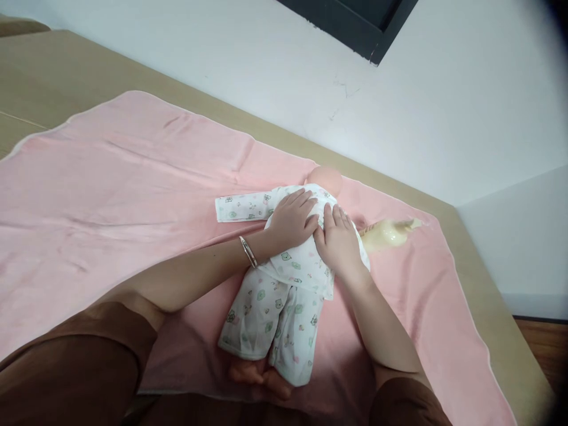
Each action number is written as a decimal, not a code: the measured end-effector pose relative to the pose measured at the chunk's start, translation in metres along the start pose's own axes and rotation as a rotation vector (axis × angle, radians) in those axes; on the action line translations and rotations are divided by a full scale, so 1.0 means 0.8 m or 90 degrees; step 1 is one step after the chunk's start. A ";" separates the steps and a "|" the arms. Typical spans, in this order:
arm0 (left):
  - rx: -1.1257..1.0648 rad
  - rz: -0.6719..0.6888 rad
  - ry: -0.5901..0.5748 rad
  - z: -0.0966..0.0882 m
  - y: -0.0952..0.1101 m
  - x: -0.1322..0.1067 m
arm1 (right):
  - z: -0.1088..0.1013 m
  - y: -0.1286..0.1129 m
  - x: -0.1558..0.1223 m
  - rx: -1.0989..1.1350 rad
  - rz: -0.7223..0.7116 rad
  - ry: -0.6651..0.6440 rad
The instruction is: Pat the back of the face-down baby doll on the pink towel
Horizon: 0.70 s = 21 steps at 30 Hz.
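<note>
A baby doll (326,179) in a white printed top (297,266) and matching trousers (257,313) lies stretched out on a pink blanket (146,160). Its bare feet point toward me, and its face does not show. My left hand (293,219) rests flat on the upper part of the top, fingers extended, with a silver bangle at the wrist. Beside it, my right hand (339,239) lies flat on the other side of the doll's upper body. Neither hand grips anything. One sleeve stretches out to the left; the other is mostly hidden.
A cream-coloured pump bottle (386,232) lies on its side on the blanket, right of the doll. The blanket covers much of a wooden table (497,319). Behind the table's far edge rises a white wall (399,118) with a dark frame (355,23).
</note>
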<state>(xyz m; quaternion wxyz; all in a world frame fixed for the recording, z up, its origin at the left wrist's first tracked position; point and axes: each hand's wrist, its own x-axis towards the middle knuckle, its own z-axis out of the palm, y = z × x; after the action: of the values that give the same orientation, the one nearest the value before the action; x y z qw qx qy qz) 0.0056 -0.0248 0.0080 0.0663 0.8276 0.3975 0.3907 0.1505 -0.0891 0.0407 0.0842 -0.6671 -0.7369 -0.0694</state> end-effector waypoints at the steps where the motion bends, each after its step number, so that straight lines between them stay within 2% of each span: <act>1: -0.012 -0.012 -0.016 0.003 -0.003 0.001 | 0.001 0.006 0.003 0.030 -0.006 -0.016; 4: -0.026 -0.019 -0.039 0.009 -0.009 0.004 | 0.006 0.022 0.012 0.103 -0.018 -0.034; 7: -0.015 0.006 -0.014 0.007 -0.009 0.004 | 0.007 0.023 0.014 0.102 -0.016 -0.031; 11: 0.030 0.023 0.027 -0.001 0.000 -0.001 | -0.001 0.002 0.002 0.003 -0.010 -0.023; 15: 0.049 0.031 0.047 -0.003 0.004 -0.004 | -0.005 -0.018 -0.012 -0.082 0.001 0.022; 18: 0.024 0.006 0.028 -0.001 0.001 -0.003 | -0.002 -0.016 -0.011 -0.061 -0.006 0.026; 21: -0.012 -0.018 -0.021 0.002 -0.002 0.000 | 0.006 0.001 -0.002 0.014 -0.027 0.008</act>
<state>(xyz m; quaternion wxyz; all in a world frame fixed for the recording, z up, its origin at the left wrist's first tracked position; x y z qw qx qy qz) 0.0059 -0.0232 0.0062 0.0865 0.8275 0.4044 0.3797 0.1513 -0.0893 0.0357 0.0944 -0.6497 -0.7513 -0.0672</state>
